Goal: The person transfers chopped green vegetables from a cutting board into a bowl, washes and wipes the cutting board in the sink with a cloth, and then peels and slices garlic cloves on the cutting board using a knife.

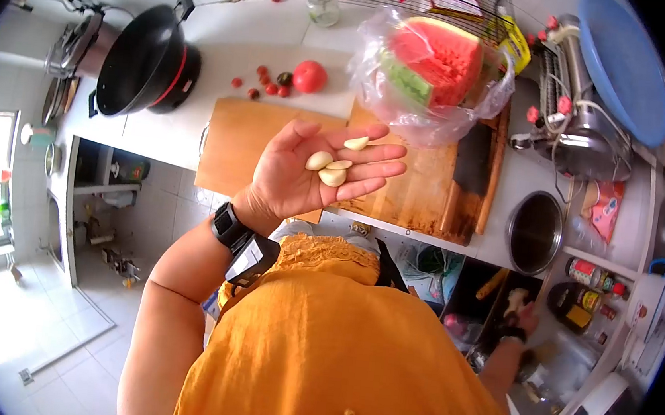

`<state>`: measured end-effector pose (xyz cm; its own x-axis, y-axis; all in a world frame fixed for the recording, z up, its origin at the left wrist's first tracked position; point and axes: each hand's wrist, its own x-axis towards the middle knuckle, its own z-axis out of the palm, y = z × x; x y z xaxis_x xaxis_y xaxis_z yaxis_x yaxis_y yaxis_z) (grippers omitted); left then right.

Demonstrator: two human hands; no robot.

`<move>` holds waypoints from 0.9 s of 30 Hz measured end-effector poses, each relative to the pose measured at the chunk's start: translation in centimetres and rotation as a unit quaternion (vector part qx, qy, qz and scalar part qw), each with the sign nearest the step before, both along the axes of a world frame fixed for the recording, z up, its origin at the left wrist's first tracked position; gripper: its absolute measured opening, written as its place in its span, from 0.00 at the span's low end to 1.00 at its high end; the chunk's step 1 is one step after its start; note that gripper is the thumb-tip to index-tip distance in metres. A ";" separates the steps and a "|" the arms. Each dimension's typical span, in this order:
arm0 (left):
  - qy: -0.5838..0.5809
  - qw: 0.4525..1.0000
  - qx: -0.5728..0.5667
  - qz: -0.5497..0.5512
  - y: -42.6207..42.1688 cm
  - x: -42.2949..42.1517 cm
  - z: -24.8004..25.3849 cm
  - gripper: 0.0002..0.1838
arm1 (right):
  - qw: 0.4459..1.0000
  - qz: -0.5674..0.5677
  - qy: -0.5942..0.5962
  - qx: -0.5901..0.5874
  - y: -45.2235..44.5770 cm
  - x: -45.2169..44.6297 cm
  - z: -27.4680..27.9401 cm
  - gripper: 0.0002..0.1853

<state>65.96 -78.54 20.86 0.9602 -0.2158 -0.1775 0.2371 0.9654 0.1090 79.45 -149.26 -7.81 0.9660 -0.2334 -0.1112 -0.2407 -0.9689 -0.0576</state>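
Note:
My left hand [292,168] is palm up above the cutting boards, fingers stretched out. Several peeled garlic cloves [332,177] rest on its palm and fingers. Low on the right, my right hand [527,318] reaches into a dark bin [508,282] below the counter. Its fingers are closed at a pale, knobbly piece of ginger [516,300]; their tips are small and partly hidden. Under my left hand lie a light wooden cutting board [230,146] and a darker, stained board [422,192].
A cut watermelon [442,62] in clear plastic sits behind the boards. Tomatoes [310,76] are at the back left, near a black wok [142,61]. A steel pot [534,231], a pasta machine [560,85] and a blue basin [626,64] stand right. Bottles [575,305] fill the shelf.

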 end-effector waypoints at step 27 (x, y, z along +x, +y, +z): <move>-0.001 0.982 0.052 0.184 14.5 -18.1 -1.7 0.19 | 0.763 0.273 0.282 0.514 54.8 -11.4 17.6 0.10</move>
